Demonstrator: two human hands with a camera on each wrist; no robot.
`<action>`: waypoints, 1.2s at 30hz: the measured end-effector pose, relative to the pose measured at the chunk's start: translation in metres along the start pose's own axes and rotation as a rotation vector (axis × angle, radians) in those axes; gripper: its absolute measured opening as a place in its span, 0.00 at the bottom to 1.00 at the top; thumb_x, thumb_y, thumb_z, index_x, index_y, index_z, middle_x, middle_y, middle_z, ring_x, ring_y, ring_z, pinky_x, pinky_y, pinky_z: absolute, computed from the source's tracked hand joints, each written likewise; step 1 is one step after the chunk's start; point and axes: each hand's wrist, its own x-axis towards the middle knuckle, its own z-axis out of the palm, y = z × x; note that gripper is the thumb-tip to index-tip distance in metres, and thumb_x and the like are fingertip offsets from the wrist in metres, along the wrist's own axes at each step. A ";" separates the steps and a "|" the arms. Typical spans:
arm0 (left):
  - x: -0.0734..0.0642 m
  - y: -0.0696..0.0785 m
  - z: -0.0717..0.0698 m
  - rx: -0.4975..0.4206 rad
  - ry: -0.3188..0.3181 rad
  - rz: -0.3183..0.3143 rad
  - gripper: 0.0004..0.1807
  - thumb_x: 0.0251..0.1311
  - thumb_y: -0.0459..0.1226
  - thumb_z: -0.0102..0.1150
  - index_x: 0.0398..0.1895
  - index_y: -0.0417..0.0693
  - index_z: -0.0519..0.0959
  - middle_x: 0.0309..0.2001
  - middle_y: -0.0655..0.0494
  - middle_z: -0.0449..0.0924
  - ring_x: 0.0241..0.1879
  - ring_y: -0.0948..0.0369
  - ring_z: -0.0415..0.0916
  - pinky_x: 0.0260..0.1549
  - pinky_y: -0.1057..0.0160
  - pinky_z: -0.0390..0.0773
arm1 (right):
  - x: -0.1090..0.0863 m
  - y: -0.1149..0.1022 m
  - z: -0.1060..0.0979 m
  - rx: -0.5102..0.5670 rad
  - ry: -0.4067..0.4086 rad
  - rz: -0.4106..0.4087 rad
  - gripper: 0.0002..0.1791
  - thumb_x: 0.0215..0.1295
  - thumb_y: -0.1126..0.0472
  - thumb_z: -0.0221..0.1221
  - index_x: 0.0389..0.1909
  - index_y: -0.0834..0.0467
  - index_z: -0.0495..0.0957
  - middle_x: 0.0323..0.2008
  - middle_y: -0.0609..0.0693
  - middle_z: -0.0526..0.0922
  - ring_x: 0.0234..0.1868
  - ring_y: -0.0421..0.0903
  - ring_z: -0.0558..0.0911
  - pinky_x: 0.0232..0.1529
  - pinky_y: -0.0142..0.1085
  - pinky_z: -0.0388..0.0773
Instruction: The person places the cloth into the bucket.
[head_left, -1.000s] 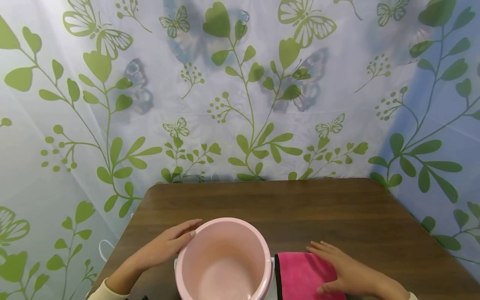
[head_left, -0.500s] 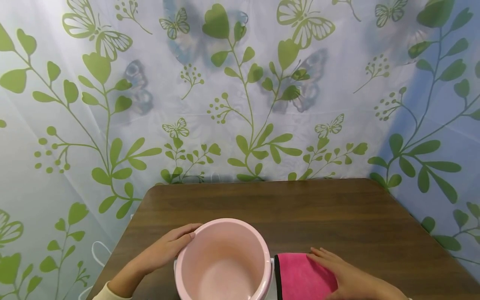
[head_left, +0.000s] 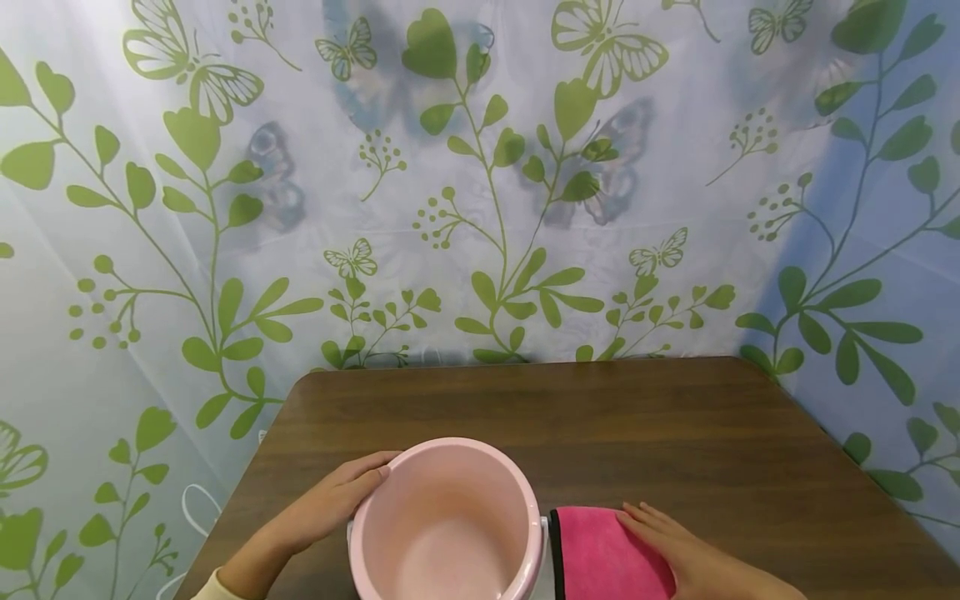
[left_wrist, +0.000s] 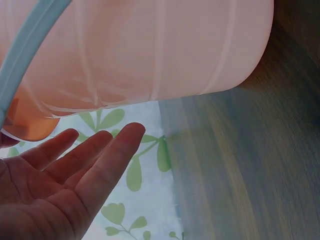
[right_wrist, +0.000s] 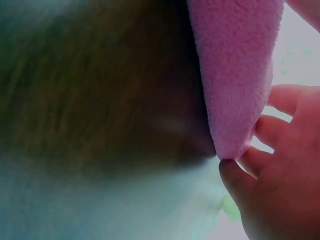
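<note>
An upright pale pink bucket [head_left: 450, 517] stands on the table with its inside visible. My left hand [head_left: 330, 504] touches the left of its rim, thumb tip at the edge. The left wrist view shows the fingers [left_wrist: 95, 165] extended beside the ribbed bucket wall, near its light handle [left_wrist: 30, 52]. Right of the bucket lies a folded bright pink cloth [head_left: 607, 550] with a black border. My right hand [head_left: 697, 554] rests along its right side. In the right wrist view the fingertips [right_wrist: 232, 172] meet the fluffy cloth edge, and the fingers stay fairly straight.
The dark brown wooden table [head_left: 600, 417] reaches back to a hanging curtain [head_left: 450, 208] with green leaf and butterfly prints. A white strip [head_left: 553, 558] shows between bucket and cloth. A white cord [head_left: 197, 510] loops left of the table.
My right hand has come down from over the cloth to its right side, uncovering more pink. The left hand stays at the rim and the bucket has barely shifted.
</note>
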 end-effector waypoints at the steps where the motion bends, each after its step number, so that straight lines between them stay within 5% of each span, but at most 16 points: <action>1: 0.000 0.000 0.000 -0.001 0.000 0.000 0.25 0.83 0.42 0.37 0.73 0.39 0.66 0.66 0.44 0.73 0.59 0.57 0.75 0.53 0.67 0.74 | 0.000 0.000 0.000 -0.004 0.001 0.010 0.62 0.44 0.37 0.76 0.79 0.48 0.55 0.77 0.59 0.56 0.72 0.74 0.53 0.47 0.58 0.81; 7: 0.000 0.000 0.001 -0.011 -0.009 0.013 0.24 0.83 0.41 0.37 0.73 0.38 0.66 0.66 0.43 0.73 0.58 0.56 0.76 0.52 0.66 0.75 | -0.003 -0.004 -0.001 0.047 -0.002 0.037 0.58 0.45 0.40 0.78 0.78 0.47 0.60 0.74 0.58 0.61 0.66 0.69 0.65 0.43 0.49 0.84; 15: 0.000 0.001 0.001 0.006 0.007 -0.017 0.24 0.82 0.43 0.37 0.72 0.42 0.69 0.65 0.45 0.74 0.58 0.58 0.76 0.52 0.66 0.75 | -0.005 -0.007 -0.002 0.074 -0.008 0.060 0.46 0.52 0.42 0.76 0.73 0.43 0.68 0.65 0.48 0.73 0.60 0.58 0.73 0.44 0.50 0.83; 23: 0.000 0.001 0.002 -0.001 0.008 0.009 0.23 0.82 0.41 0.37 0.72 0.41 0.69 0.63 0.45 0.76 0.57 0.58 0.76 0.52 0.66 0.75 | -0.001 -0.001 0.000 0.243 -0.063 -0.031 0.33 0.61 0.51 0.72 0.67 0.43 0.74 0.49 0.44 0.83 0.43 0.46 0.80 0.37 0.37 0.81; 30: 0.000 -0.001 0.003 -0.022 0.004 0.013 0.23 0.82 0.41 0.37 0.71 0.40 0.69 0.62 0.44 0.77 0.55 0.58 0.77 0.51 0.66 0.76 | -0.001 0.004 -0.003 0.097 -0.011 -0.178 0.27 0.64 0.49 0.69 0.63 0.46 0.78 0.45 0.38 0.83 0.39 0.38 0.80 0.36 0.33 0.78; 36: 0.000 -0.002 0.005 -0.043 0.005 0.024 0.23 0.82 0.40 0.37 0.70 0.38 0.70 0.61 0.43 0.77 0.54 0.57 0.78 0.51 0.65 0.77 | -0.001 0.002 -0.006 0.117 -0.013 -0.099 0.26 0.61 0.52 0.72 0.60 0.50 0.80 0.42 0.38 0.83 0.36 0.40 0.79 0.35 0.34 0.79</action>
